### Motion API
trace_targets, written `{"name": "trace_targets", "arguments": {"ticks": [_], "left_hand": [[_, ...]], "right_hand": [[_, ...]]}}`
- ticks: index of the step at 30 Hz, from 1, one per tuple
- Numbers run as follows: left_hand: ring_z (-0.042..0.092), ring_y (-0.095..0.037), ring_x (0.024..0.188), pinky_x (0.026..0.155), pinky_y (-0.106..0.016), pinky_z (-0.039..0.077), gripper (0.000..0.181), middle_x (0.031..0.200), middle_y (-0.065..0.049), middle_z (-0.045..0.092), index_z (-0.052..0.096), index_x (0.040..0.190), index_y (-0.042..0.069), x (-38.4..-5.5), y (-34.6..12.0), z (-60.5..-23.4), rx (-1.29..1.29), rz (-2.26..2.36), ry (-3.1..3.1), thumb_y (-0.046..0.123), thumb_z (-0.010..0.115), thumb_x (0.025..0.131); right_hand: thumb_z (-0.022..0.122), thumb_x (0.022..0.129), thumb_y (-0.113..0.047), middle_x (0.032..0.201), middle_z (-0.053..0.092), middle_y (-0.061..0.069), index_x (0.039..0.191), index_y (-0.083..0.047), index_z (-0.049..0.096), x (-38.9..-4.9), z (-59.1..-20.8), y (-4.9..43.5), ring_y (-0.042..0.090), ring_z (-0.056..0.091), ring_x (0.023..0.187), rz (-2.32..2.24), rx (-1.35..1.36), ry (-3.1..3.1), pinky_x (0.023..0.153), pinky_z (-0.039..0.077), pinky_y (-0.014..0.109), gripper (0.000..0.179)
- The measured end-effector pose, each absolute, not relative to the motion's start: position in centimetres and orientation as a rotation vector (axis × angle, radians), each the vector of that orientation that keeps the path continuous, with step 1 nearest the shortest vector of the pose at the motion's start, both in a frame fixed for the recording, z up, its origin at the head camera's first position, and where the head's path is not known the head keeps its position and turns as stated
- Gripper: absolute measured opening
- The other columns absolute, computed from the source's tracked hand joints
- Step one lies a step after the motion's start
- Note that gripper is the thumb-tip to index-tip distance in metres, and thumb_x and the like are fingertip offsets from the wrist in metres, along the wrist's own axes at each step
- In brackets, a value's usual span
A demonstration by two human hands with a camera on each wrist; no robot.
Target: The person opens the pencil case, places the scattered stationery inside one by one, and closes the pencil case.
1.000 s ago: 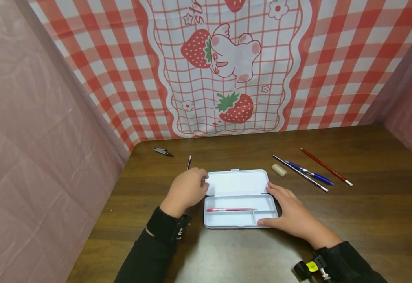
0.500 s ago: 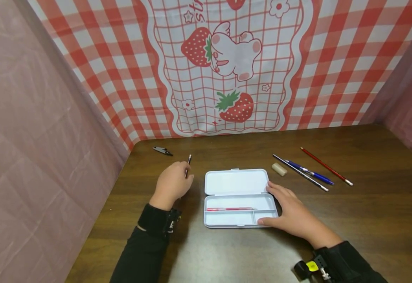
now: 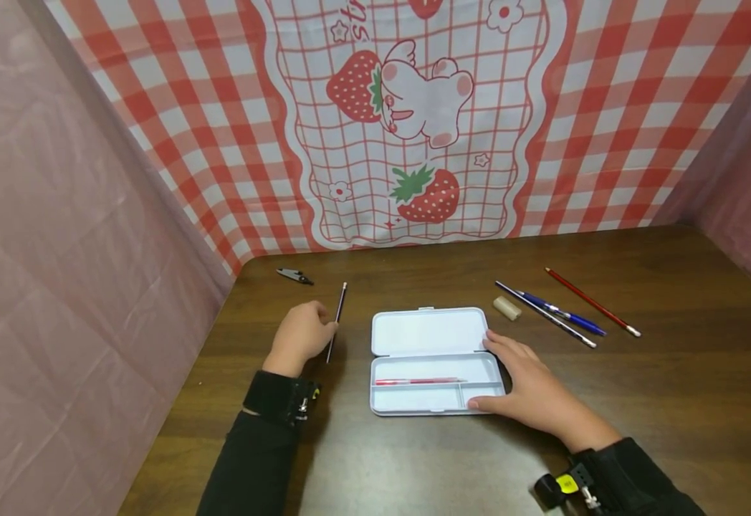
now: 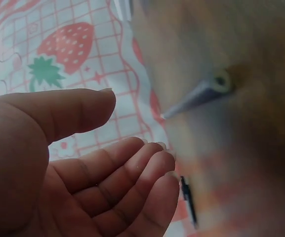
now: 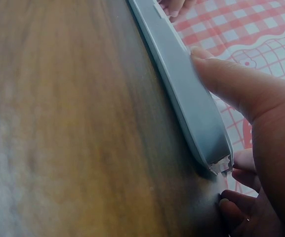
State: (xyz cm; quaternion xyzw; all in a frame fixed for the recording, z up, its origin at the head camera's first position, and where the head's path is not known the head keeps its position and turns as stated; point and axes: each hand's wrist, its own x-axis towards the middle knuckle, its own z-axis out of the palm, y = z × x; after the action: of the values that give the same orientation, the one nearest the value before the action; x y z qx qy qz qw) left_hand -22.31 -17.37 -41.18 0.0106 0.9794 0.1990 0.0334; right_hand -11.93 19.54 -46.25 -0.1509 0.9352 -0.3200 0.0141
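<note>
My left hand [image 3: 301, 337] is beside a thin dark pencil [image 3: 340, 308] on the table, left of the case. In the left wrist view the thumb and loosely bent fingers stand apart with nothing between them, and the pencil [image 4: 196, 96] lies beyond the fingertips. My right hand [image 3: 530, 387] holds the right end of a white pencil case [image 3: 430, 333], thumb on the near rim and fingers round the end. The case lies unfolded, its lid laid back. A red pen [image 3: 414, 381] rests in the long compartment.
A grey drawing compass [image 3: 294, 276] lies at the back left. Right of the case are a beige eraser [image 3: 507, 308], a silvery pencil [image 3: 543, 313], a blue pen [image 3: 569, 315] and a red pencil [image 3: 591, 301]. A checked cloth [image 3: 608, 143] hangs behind the table.
My left hand has moved left from the case lid to the pencil, then slightly down and left of it, uncovering more of the pencil. The right hand stays on the case.
</note>
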Motion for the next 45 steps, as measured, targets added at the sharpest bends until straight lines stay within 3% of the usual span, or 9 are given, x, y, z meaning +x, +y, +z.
{"name": "trace_targets", "arguments": {"ticks": [9,16,22,33,45], "left_hand": [[0.063,-0.025,0.083,0.080,-0.043,0.053,0.026,0.093,-0.008,0.070,0.074,0.104,0.004,-22.7,-17.5,-42.1,-0.012,0.662,2.991,0.028,0.074,0.094],[0.059,-0.023,0.073,0.070,-0.040,0.050,0.013,0.080,-0.003,0.065,0.071,0.086,0.009,-22.8,-17.5,-42.4,0.026,0.580,2.966,0.018,0.080,0.087],[0.059,-0.023,0.070,0.065,-0.038,0.050,0.008,0.075,-0.002,0.064,0.070,0.076,0.010,-22.7,-17.6,-42.6,0.071,0.484,2.981,0.009,0.076,0.081],[0.048,-0.020,0.052,0.050,-0.033,0.038,0.033,0.055,0.002,0.046,0.053,0.055,0.014,-22.4,-17.3,-42.5,0.068,0.418,2.920,0.007,0.068,0.083],[0.041,-0.018,0.053,0.049,-0.033,0.032,0.035,0.053,0.003,0.040,0.048,0.052,0.015,-22.2,-16.9,-41.6,0.102,0.456,2.989,0.008,0.065,0.081]], "right_hand": [[0.084,0.074,-0.064,0.161,0.036,0.020,0.150,0.004,0.045,-11.9,-46.1,19.5,0.044,0.031,0.144,-0.999,-0.475,2.918,0.110,0.032,0.067,0.109],[0.084,0.074,-0.064,0.161,0.036,0.020,0.150,0.004,0.045,-12.0,-46.1,19.5,0.044,0.031,0.143,-0.987,-0.467,2.919,0.110,0.032,0.067,0.109],[0.084,0.074,-0.064,0.161,0.036,0.021,0.150,0.004,0.045,-12.0,-46.2,19.5,0.044,0.032,0.143,-0.984,-0.464,2.917,0.110,0.032,0.067,0.109],[0.084,0.074,-0.064,0.161,0.036,0.021,0.150,0.004,0.045,-11.9,-46.3,19.5,0.045,0.032,0.143,-0.993,-0.475,2.914,0.109,0.032,0.067,0.109],[0.085,0.075,-0.063,0.161,0.035,0.020,0.151,0.003,0.044,-11.9,-46.3,19.6,0.044,0.031,0.144,-1.002,-0.479,2.910,0.110,0.031,0.067,0.108]]}}
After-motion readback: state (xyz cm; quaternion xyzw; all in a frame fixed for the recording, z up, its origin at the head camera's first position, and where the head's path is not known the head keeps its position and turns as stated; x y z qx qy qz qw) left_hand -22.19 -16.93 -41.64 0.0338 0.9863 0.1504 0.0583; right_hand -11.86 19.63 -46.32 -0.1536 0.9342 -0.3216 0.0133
